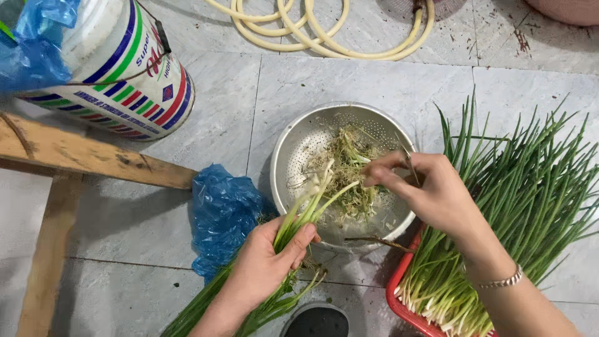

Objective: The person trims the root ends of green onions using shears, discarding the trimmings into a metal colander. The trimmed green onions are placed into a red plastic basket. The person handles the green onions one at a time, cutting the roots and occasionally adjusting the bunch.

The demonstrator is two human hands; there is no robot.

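The colander (299,134) is dull, perforated metal. Left of it, the bag (221,215) is thin, crinkled blue plastic, and the plank (81,153) is rough bare wood. Beneath the colander, the floor (349,78) is matt grey stone tile. The hose (324,31) is smooth cream rubber.

- I'm looking down at two bare hands, no gloves on either.
- My left hand (265,265) and its forearm are uncovered; I see no sleeve, ring or watch there.
- My right hand (430,190) is bare too, nails short and plain.
- On the right wrist I spot a thin silver chain bracelet (502,281), loose, small links.
- No sleeve shows on that forearm either.
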